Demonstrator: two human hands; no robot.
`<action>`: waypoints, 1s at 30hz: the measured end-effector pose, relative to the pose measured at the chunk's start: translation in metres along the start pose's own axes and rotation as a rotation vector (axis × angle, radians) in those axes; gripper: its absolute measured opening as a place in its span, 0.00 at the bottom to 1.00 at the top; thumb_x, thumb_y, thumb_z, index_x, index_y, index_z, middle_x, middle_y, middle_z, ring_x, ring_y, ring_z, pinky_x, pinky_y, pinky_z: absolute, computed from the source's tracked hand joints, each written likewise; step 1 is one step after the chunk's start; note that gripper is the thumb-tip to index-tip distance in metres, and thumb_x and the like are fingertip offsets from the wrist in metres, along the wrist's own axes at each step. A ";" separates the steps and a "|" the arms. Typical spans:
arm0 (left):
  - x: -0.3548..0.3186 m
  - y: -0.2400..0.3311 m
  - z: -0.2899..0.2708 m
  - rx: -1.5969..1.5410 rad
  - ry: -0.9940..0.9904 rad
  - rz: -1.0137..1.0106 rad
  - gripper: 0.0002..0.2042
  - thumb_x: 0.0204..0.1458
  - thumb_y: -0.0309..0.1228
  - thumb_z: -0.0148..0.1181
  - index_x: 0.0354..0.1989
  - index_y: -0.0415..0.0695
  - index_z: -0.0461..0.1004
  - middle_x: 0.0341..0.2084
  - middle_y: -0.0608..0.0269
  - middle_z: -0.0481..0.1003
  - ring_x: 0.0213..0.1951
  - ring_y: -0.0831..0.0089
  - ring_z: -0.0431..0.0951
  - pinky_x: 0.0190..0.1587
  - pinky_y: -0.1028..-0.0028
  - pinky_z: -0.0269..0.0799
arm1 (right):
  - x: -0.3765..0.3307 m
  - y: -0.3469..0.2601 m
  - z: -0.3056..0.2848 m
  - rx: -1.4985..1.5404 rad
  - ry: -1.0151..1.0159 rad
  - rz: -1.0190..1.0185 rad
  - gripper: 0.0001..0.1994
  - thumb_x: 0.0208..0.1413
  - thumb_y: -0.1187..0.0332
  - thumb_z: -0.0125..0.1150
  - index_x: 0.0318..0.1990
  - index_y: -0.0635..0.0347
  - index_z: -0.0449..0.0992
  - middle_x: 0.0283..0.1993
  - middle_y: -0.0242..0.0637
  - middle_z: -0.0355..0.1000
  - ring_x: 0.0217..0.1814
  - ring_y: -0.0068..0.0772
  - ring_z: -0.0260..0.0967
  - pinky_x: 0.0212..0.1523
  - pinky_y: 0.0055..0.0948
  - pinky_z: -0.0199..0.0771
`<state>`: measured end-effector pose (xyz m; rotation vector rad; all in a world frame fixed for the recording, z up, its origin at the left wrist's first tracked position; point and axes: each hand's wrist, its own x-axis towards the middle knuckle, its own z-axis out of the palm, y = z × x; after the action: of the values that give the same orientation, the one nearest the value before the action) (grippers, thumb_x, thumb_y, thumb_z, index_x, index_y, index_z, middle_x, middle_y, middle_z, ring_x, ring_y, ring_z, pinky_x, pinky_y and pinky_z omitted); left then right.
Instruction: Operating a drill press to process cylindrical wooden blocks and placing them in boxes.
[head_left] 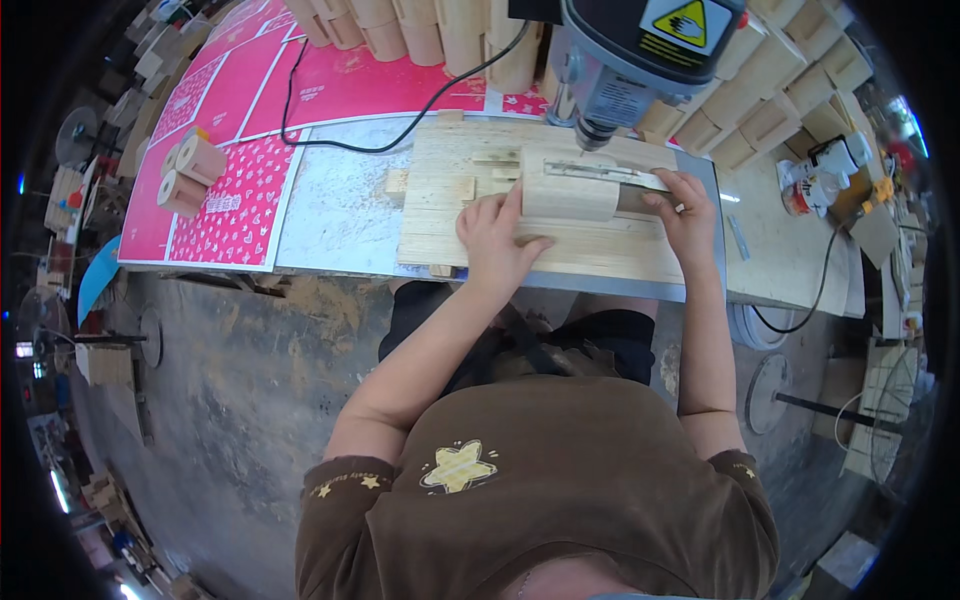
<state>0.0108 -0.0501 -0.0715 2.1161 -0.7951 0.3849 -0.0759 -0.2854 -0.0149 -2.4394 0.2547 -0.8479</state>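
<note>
A pale half-round wooden block [570, 193] lies on a wooden board jig [590, 245], under the chuck of a drill press [596, 132]. Along the block's top runs a narrow slot. My left hand [492, 240] is against the block's left end, its fingers stretched out and thumb spread to the right along the near side. A thin, flat, light strip [642, 180] extends from the slot past the block's right end. My right hand [688, 215] pinches that strip's right end between thumb and fingers. Whether the strip sits inside the slot or on top, I cannot tell.
Wooden cylinders [460, 35] stand in a row at the back, with more stacked pieces [790, 75] at the right. A black cable [400, 140] crosses the pink-covered table. Short wooden rolls [190, 175] stand left. A white tub [805, 195] sits on the right-hand bench.
</note>
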 end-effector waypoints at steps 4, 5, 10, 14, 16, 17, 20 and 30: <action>0.019 -0.013 0.005 0.113 -0.011 -0.021 0.37 0.25 0.39 0.71 0.52 0.47 0.68 0.34 0.65 0.69 0.43 0.65 0.66 0.50 0.61 0.50 | 0.007 0.000 0.012 -0.010 0.018 0.079 0.18 0.36 0.74 0.67 0.40 0.59 0.76 0.37 0.38 0.72 0.40 0.40 0.67 0.42 0.31 0.67; 0.020 -0.019 0.003 0.104 0.024 0.005 0.37 0.25 0.39 0.71 0.52 0.47 0.68 0.34 0.65 0.69 0.43 0.65 0.66 0.50 0.61 0.50 | 0.007 0.000 0.017 -0.009 0.026 0.042 0.18 0.36 0.74 0.67 0.40 0.59 0.76 0.37 0.38 0.72 0.40 0.40 0.67 0.42 0.31 0.67; 0.022 -0.038 -0.007 0.060 -0.041 0.049 0.32 0.28 0.36 0.70 0.50 0.49 0.70 0.30 0.69 0.69 0.39 0.68 0.67 0.48 0.63 0.50 | 0.007 -0.010 0.019 0.224 -0.033 0.103 0.18 0.42 0.75 0.66 0.44 0.60 0.74 0.42 0.37 0.72 0.44 0.32 0.68 0.45 0.27 0.67; 0.024 -0.037 -0.007 0.066 -0.056 0.065 0.30 0.30 0.37 0.69 0.48 0.44 0.71 0.27 0.68 0.70 0.37 0.68 0.67 0.44 0.66 0.51 | 0.049 -0.029 -0.024 0.542 0.296 0.070 0.17 0.49 0.72 0.62 0.48 0.60 0.71 0.45 0.35 0.69 0.44 0.27 0.67 0.44 0.25 0.67; 0.024 -0.036 -0.007 0.105 -0.001 0.112 0.30 0.30 0.39 0.69 0.48 0.44 0.71 0.26 0.68 0.70 0.36 0.68 0.66 0.43 0.66 0.51 | 0.093 -0.041 -0.051 0.580 0.449 -0.022 0.15 0.53 0.68 0.58 0.48 0.61 0.69 0.44 0.35 0.69 0.43 0.25 0.66 0.43 0.24 0.67; 0.025 -0.035 -0.007 0.103 -0.013 0.123 0.30 0.30 0.39 0.69 0.48 0.44 0.71 0.26 0.68 0.70 0.36 0.68 0.66 0.43 0.66 0.51 | 0.116 -0.047 -0.057 0.628 0.478 -0.087 0.14 0.55 0.65 0.55 0.47 0.63 0.69 0.42 0.36 0.70 0.42 0.24 0.65 0.43 0.24 0.66; 0.024 -0.035 -0.008 0.157 -0.041 0.089 0.30 0.30 0.39 0.69 0.48 0.44 0.71 0.26 0.68 0.70 0.36 0.68 0.66 0.43 0.67 0.50 | 0.158 -0.069 -0.072 0.537 0.201 0.071 0.12 0.57 0.65 0.52 0.43 0.65 0.71 0.38 0.34 0.69 0.38 0.21 0.64 0.39 0.19 0.63; 0.024 -0.034 -0.007 0.158 -0.032 0.077 0.29 0.30 0.39 0.68 0.47 0.47 0.72 0.26 0.71 0.68 0.36 0.69 0.65 0.42 0.64 0.49 | 0.036 -0.112 -0.063 0.050 0.231 -0.137 0.05 0.52 0.73 0.53 0.31 0.67 0.72 0.20 0.36 0.65 0.20 0.25 0.60 0.23 0.22 0.59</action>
<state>0.0514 -0.0387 -0.0748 2.2473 -0.8926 0.4697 -0.0864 -0.2318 0.1068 -2.3333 0.1492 -1.1848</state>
